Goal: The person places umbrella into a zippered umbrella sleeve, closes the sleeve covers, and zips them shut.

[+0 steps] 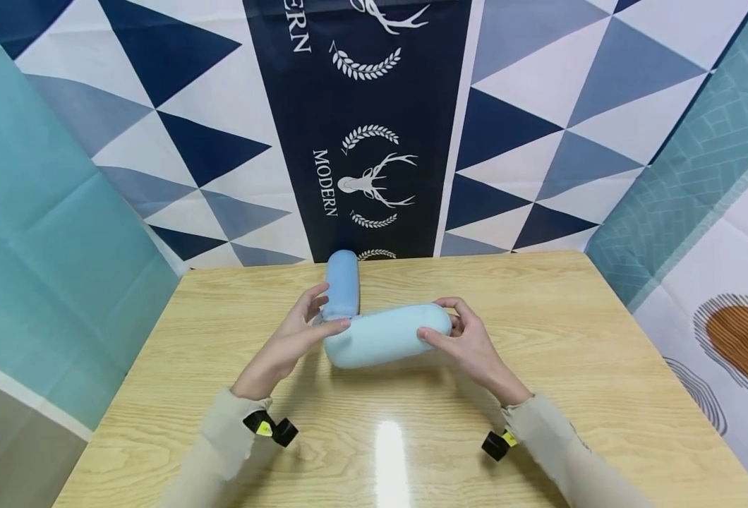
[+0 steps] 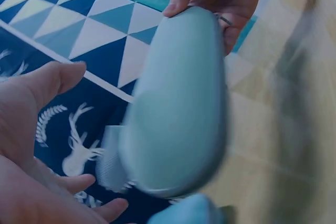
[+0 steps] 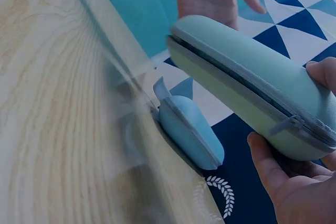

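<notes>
A pale mint zippered case [image 1: 383,339] is held above the table, lying roughly level. My right hand [image 1: 472,346] grips its right end, thumb on the near side and fingers behind. Along its seam in the right wrist view runs a dark gap, with the zipper pull [image 3: 286,124] near the gripped end. My left hand [image 1: 288,343] is spread beside the left end; in the left wrist view a space shows between this hand [image 2: 37,129] and the case. Just behind the left end is a smaller blue zippered case [image 1: 342,282], overlapped by the mint one.
The wooden table [image 1: 234,437] ends at a patterned cloth backdrop [image 1: 374,106], and the blue case lies close to that back edge. Teal cloth [image 1: 44,212] hangs on the left side. A small black camera [image 1: 285,432] is strapped at each wrist.
</notes>
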`<state>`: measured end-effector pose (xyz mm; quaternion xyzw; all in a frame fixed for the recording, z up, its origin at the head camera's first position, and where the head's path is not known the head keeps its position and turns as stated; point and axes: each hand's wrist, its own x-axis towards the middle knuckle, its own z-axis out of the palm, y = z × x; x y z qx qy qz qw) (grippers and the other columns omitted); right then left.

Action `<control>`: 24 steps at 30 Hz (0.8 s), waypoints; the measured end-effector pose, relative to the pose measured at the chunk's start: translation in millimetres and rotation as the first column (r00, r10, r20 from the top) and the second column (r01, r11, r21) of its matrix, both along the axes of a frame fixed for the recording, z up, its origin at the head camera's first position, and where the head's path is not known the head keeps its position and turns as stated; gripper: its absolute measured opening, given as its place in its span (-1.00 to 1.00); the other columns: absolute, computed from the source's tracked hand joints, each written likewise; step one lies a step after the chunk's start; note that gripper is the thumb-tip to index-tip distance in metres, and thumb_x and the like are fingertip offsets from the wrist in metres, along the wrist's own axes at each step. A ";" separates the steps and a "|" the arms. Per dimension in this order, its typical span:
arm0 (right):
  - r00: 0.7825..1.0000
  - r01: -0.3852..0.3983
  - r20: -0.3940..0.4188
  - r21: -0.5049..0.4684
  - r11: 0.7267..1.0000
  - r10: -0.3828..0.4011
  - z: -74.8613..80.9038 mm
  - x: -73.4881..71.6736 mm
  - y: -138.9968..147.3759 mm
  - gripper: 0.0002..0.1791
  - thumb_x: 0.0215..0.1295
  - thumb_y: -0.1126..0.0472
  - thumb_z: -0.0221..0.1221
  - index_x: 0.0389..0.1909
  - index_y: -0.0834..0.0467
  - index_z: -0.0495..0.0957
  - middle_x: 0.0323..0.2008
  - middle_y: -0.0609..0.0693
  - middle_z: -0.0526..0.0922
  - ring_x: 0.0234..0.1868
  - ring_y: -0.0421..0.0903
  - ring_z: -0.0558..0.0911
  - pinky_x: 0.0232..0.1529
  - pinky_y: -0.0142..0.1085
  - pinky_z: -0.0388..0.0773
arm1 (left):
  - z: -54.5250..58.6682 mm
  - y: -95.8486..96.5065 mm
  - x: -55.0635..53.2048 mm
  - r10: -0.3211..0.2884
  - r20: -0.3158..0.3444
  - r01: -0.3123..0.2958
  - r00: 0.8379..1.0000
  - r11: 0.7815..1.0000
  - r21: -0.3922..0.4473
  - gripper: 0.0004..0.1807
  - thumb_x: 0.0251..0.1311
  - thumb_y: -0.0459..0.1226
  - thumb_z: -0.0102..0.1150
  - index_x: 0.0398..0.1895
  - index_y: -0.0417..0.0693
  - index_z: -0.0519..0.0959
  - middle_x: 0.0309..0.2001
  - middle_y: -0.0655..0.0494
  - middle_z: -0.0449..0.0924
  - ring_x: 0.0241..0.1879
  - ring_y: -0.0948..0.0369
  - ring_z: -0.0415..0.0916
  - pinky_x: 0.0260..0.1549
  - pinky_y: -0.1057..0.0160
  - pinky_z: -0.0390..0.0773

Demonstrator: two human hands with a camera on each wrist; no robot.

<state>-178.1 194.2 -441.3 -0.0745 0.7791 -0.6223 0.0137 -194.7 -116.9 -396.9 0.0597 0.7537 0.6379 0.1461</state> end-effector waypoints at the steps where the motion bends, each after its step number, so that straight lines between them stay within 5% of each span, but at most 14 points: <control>1: 1.000 -0.012 -0.017 -0.009 1.000 0.012 0.2 -0.5 -0.1 -0.37 0.30 0.17 0.40 0.31 0.18 0.35 0.12 0.33 0.64 -0.02 0.01 0.71 -0.08 -0.30 0.69 | 3.8 -0.6 0.1 -0.018 -0.013 0.017 1.000 0.999 -0.027 0.02 0.21 -0.11 0.45 0.64 0.19 0.02 0.63 -0.08 -0.03 0.64 -0.08 -0.15 0.52 -0.25 0.09; 10: 0.991 -0.092 -0.096 0.000 0.996 0.091 8.7 -4.2 -2.4 -0.36 0.28 0.24 0.40 0.32 0.17 0.36 0.11 0.29 0.66 -0.04 -0.14 0.72 -0.09 -0.30 0.71 | 19.7 15.9 0.9 -0.219 -0.020 0.216 0.975 0.971 -0.104 0.00 0.21 -0.07 0.46 0.63 0.19 0.08 0.59 -0.06 0.13 0.52 -0.17 0.20 0.41 -0.21 0.34; 19: 0.980 -0.156 -0.124 0.031 0.987 0.158 15.7 -6.9 -5.9 -0.41 0.34 0.23 0.35 0.32 0.22 0.36 0.03 0.30 0.71 -0.08 -0.13 0.75 -0.10 -0.28 0.72 | 0.7 46.2 1.2 -0.291 0.032 0.293 0.956 0.951 -0.099 -0.08 0.19 -0.07 0.48 0.57 0.07 0.22 0.46 -0.14 0.37 0.42 -0.09 0.39 0.32 -0.11 0.48; 24: 0.973 -0.165 -0.153 0.051 0.985 0.171 19.9 -8.5 -6.1 -0.43 0.37 0.21 0.33 0.35 0.16 0.39 0.06 0.27 0.70 -0.10 -0.09 0.74 -0.13 -0.25 0.73 | -8.0 58.2 2.6 -0.320 0.075 0.325 0.944 0.942 -0.077 -0.05 0.16 -0.08 0.50 0.57 0.05 0.22 0.34 -0.12 0.49 0.23 0.01 0.56 0.08 0.00 0.65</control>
